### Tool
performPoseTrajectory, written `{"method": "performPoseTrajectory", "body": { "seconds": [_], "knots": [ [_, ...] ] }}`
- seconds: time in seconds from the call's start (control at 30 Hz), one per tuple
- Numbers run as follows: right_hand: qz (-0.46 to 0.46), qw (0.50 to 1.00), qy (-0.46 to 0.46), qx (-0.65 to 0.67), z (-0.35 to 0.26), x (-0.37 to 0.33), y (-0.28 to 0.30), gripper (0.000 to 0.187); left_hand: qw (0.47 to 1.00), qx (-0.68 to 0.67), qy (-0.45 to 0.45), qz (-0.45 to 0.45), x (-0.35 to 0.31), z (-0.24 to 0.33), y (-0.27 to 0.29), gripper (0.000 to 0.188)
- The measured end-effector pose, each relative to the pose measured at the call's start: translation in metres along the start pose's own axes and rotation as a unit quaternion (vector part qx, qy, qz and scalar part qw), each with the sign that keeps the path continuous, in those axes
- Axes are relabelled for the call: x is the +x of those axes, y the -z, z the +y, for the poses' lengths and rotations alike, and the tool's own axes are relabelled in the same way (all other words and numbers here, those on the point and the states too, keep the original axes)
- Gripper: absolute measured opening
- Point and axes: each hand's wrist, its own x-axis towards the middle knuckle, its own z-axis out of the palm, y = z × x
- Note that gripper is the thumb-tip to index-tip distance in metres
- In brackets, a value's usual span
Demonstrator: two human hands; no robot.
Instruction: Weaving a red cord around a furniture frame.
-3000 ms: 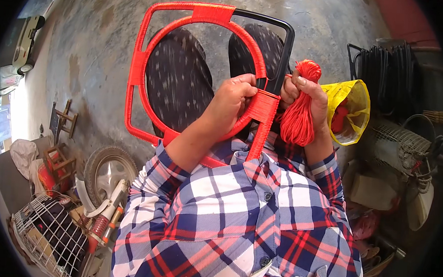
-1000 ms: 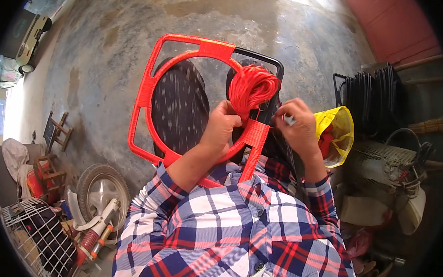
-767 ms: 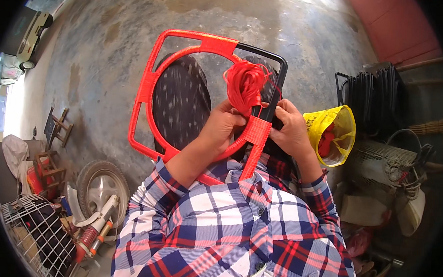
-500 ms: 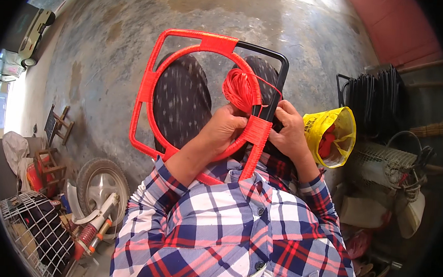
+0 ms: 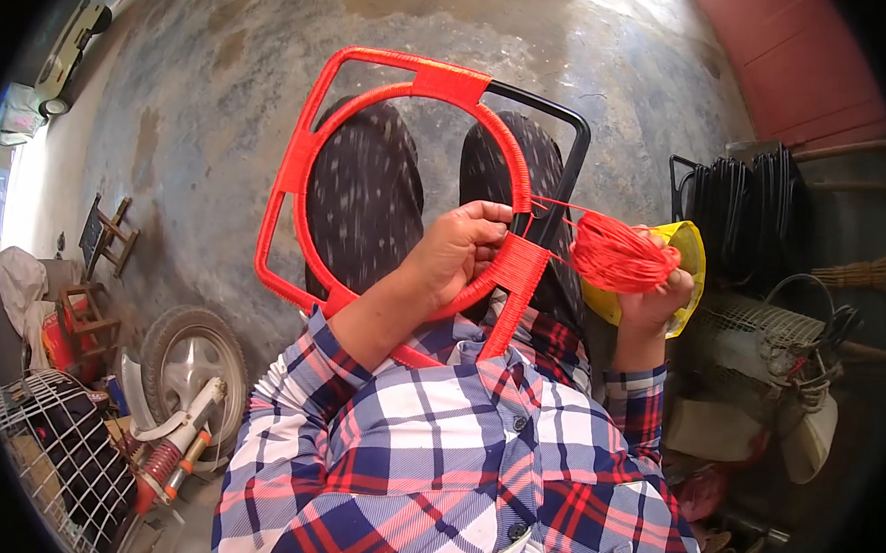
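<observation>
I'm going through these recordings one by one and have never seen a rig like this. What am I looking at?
There is no machine: a person works bare-handed, seen from a head-worn fisheye camera looking down, so straight edges bend. The left hand grips a squarish frame with an inner ring, mostly wrapped in red cord, partly bare black, held over the knees. The right hand holds a loose bundle of shiny red cord; strands run toward the frame. Behind that hand is a yellow container. On the grey, stained floor, at left, is a silver wheel with a tyre.
</observation>
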Motion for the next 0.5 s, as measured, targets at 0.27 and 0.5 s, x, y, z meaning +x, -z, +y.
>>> {"method": "performPoseTrajectory", "body": {
  "seconds": [0.27,0.5],
  "knots": [
    [-0.120,0.991,-0.046,-0.042,-0.002,0.013,-0.012,0.020,0.999,0.002,-0.002,-0.034,0.001,0.001,-0.007,0.036],
    [-0.075,0.995,-0.015,0.064,-0.044,0.020,-0.023,0.036,0.999,0.005,-0.034,-0.030,-0.003,-0.002,-0.004,0.033]
  ]
}}
